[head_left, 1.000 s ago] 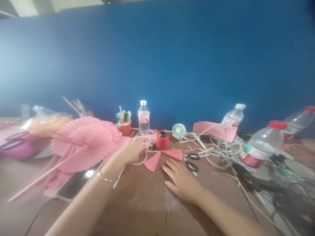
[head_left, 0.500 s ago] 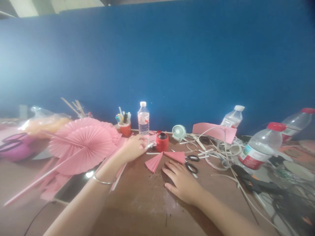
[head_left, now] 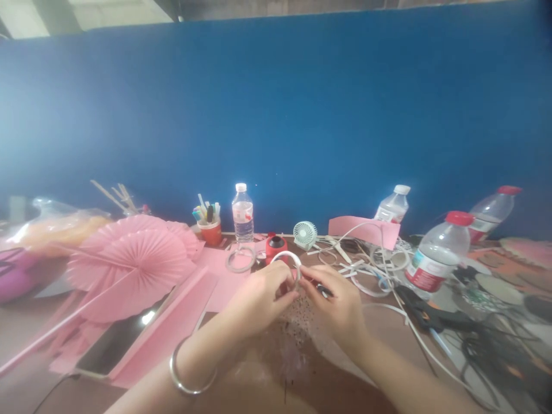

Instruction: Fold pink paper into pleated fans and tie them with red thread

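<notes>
Both hands meet in front of the red round object (head_left: 276, 247), with a narrow white tape roll (head_left: 288, 255) upright between them. My left hand (head_left: 268, 290) grips the roll's near left side with curled fingers. My right hand (head_left: 335, 299) is closed, thumb and fingers pinching the roll's right edge. The fingers hide the lower part of the roll. Behind the right fingers shows a bit of the black scissors handle (head_left: 325, 291). Another ring-shaped tape roll (head_left: 240, 260) lies on pink paper (head_left: 218, 276) beyond my left hand.
Pink pleated fans (head_left: 133, 264) and a dark phone (head_left: 114, 339) lie left. A cup of pens (head_left: 210, 230), a water bottle (head_left: 243, 215) and a small fan (head_left: 305, 234) stand behind. On the right are tangled white strips (head_left: 366, 276), large bottles (head_left: 440, 256) and a black glue gun (head_left: 431, 313).
My left hand has come right and nearer, my right hand has lifted from the table, and they now hold the tape roll together. The small pleated pink pieces no longer show.
</notes>
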The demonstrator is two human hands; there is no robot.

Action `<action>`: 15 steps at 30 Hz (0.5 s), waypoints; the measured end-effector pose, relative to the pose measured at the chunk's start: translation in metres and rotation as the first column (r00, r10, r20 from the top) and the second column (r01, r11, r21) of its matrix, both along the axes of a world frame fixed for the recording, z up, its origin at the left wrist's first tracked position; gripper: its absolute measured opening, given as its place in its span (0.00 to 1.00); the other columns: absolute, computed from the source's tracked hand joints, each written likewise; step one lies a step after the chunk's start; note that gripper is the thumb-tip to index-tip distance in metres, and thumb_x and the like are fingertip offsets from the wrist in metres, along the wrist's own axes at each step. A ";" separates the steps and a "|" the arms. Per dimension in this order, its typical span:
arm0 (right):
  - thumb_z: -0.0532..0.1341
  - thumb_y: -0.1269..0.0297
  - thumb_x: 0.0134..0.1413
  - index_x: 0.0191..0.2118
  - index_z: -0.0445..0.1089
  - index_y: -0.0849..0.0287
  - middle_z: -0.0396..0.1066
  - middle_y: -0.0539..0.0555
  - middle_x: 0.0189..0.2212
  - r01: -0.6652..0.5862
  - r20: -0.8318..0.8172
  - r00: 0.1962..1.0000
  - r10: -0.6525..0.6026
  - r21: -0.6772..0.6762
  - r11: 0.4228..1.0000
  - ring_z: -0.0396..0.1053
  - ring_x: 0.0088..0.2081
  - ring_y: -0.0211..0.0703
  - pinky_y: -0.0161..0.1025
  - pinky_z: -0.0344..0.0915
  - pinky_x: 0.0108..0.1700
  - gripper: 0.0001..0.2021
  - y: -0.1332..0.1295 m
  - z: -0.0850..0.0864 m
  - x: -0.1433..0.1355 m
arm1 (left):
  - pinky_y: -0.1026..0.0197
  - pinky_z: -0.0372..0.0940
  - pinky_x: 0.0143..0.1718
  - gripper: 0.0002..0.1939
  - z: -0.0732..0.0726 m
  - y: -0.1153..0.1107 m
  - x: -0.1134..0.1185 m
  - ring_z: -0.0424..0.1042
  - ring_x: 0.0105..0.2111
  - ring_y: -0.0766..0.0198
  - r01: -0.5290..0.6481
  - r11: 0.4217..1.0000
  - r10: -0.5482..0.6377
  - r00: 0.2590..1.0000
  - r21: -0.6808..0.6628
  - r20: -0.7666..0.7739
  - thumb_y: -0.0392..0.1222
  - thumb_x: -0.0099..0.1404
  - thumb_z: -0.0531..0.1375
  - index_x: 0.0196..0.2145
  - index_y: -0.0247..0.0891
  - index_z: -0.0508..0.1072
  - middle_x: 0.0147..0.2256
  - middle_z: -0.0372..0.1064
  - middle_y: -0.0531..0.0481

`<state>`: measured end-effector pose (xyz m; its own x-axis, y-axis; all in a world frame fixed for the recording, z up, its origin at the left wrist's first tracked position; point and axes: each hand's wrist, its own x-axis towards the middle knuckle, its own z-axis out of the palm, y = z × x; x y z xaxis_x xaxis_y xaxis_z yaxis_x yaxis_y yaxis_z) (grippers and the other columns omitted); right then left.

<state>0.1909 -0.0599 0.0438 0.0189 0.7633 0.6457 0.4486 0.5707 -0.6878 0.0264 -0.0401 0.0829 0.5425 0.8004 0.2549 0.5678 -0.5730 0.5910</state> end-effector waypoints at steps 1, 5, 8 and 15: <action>0.58 0.65 0.53 0.38 0.71 0.56 0.70 0.53 0.34 0.004 0.001 1.000 -0.004 0.005 1.000 0.67 0.36 0.42 0.37 0.63 0.37 0.07 0.000 -0.001 0.001 | 0.61 0.60 0.34 0.05 -0.002 -0.001 0.002 0.65 0.30 0.66 -0.012 1.000 0.012 1.000 0.010 0.011 0.39 0.59 0.54 0.26 0.38 0.62 0.30 0.66 0.53; 0.57 0.66 0.53 0.34 0.70 0.56 0.69 0.52 0.31 0.006 0.013 1.000 -0.006 -0.034 0.999 0.66 0.33 0.41 0.36 0.62 0.35 0.05 0.001 -0.002 0.002 | 0.61 0.60 0.35 0.04 -0.007 -0.001 0.004 0.65 0.31 0.65 -0.035 0.999 0.035 0.999 0.023 0.005 0.37 0.58 0.54 0.27 0.38 0.62 0.30 0.65 0.53; 0.56 0.66 0.54 0.30 0.66 0.57 0.67 0.51 0.28 -0.016 0.036 0.999 0.019 -0.074 0.997 0.65 0.31 0.40 0.35 0.61 0.34 0.04 0.001 0.002 0.002 | 0.60 0.60 0.34 0.03 -0.005 0.000 0.003 0.65 0.31 0.64 -0.050 0.999 0.050 0.999 0.015 0.001 0.39 0.59 0.54 0.28 0.38 0.64 0.30 0.65 0.52; 0.52 0.66 0.56 0.32 0.60 0.57 0.64 0.51 0.30 -0.015 -0.089 0.996 0.009 -0.070 0.997 0.63 0.31 0.40 0.37 0.61 0.34 0.03 0.013 0.011 0.017 | 0.62 0.63 0.31 0.15 -0.006 0.007 -0.002 0.69 0.31 0.64 0.273 0.828 -0.225 0.962 -0.489 0.155 0.39 0.55 0.58 0.42 0.40 0.66 0.35 0.70 0.51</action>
<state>0.2082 -0.0466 0.0543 0.0644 0.8076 0.5862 0.3775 0.5241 -0.7635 0.0246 -0.0335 0.0769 0.7356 0.6715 -0.0891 0.3795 -0.2996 0.8754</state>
